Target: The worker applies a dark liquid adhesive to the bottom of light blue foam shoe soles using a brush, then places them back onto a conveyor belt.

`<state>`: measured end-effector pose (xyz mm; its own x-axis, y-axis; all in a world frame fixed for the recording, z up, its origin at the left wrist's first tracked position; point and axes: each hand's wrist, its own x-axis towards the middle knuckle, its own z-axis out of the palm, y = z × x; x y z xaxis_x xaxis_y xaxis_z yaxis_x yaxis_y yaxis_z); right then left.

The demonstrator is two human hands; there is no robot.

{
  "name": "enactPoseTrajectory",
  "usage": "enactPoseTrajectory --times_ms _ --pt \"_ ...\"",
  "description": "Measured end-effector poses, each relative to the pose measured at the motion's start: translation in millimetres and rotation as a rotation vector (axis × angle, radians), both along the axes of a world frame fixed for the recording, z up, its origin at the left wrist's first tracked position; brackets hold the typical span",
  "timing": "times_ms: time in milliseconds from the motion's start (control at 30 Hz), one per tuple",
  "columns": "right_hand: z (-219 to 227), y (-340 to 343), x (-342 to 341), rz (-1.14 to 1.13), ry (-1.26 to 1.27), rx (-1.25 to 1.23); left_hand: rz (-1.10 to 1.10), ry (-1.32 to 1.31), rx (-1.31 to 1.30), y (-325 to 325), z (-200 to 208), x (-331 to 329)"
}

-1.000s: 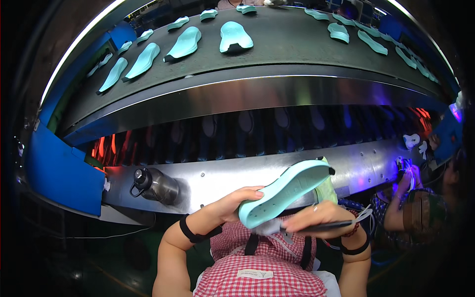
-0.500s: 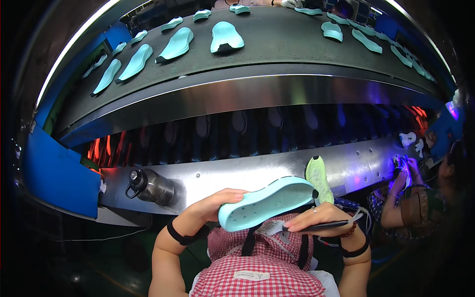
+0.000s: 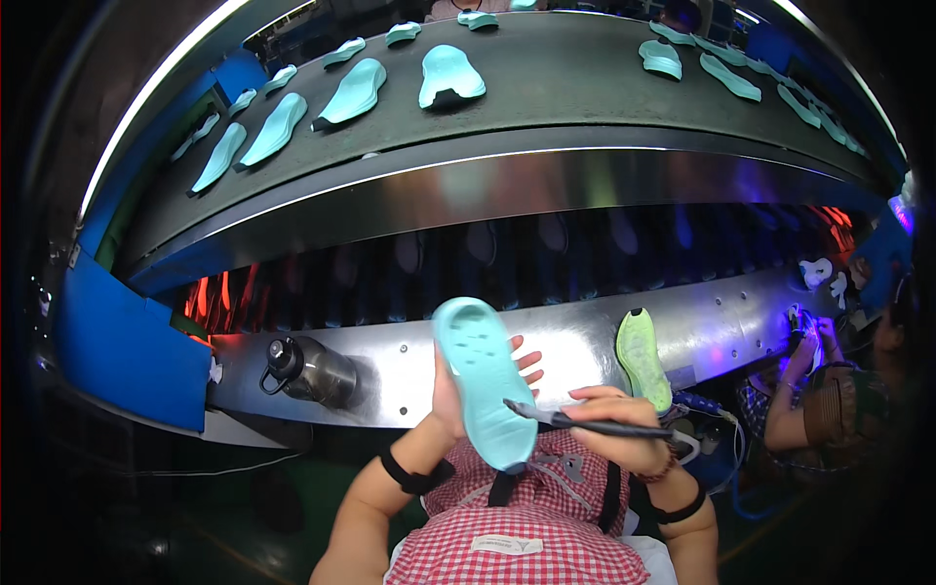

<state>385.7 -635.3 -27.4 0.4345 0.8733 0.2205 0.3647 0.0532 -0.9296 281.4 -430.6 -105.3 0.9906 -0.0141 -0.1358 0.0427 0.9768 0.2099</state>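
Note:
A turquoise shoe sole (image 3: 485, 375) is propped up in my left hand (image 3: 446, 398), its hollow inner side facing me. My thumb side runs along its left edge, and the spread fingertips show past its right edge. Small dents mark the sole's upper end; a black patch sits at its lower end. My right hand (image 3: 632, 450) grips a brush (image 3: 548, 417) by its dark handle. The brush's head lies over the sole's lower half; I cannot tell whether it touches. A yellow-green shoe sole (image 3: 642, 361) rests on the metal ledge (image 3: 375, 390) right of my hands.
A dark bottle (image 3: 310, 370) stands on the ledge at left. Beyond, several turquoise soles (image 3: 451, 76) lie on a dark conveyor belt (image 3: 546, 88). Red-glowing heating elements (image 3: 205, 297) show beneath it. At right, a co-worker's hands (image 3: 809, 341) work under purple light.
The sole has turned from lying sideways to nearly upright, with my left hand now behind it. My right hand has brought the brush from below the sole to over its inner face.

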Motion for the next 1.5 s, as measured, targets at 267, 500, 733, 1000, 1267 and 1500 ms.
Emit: enactPoseTrajectory --times_ms 267,500,733,1000,1267,1500 --pt "-30 35 -3 -0.058 -0.224 0.107 0.294 0.173 0.197 -27 -4 8" --pt "7 20 -11 0.297 -0.352 0.02 0.364 0.089 0.162 -3 7 2" --pt "18 39 -9 0.151 -0.188 0.111 0.422 -0.103 0.096 -24 28 14" --pt "16 19 3 0.244 -0.114 0.071 0.478 -0.128 0.178 -14 43 9" --pt "5 4 8 0.172 0.084 0.035 0.474 -0.159 0.263 -11 47 13" --pt "-10 6 10 0.272 0.543 0.086 0.487 -0.1 0.242 -10 65 10"
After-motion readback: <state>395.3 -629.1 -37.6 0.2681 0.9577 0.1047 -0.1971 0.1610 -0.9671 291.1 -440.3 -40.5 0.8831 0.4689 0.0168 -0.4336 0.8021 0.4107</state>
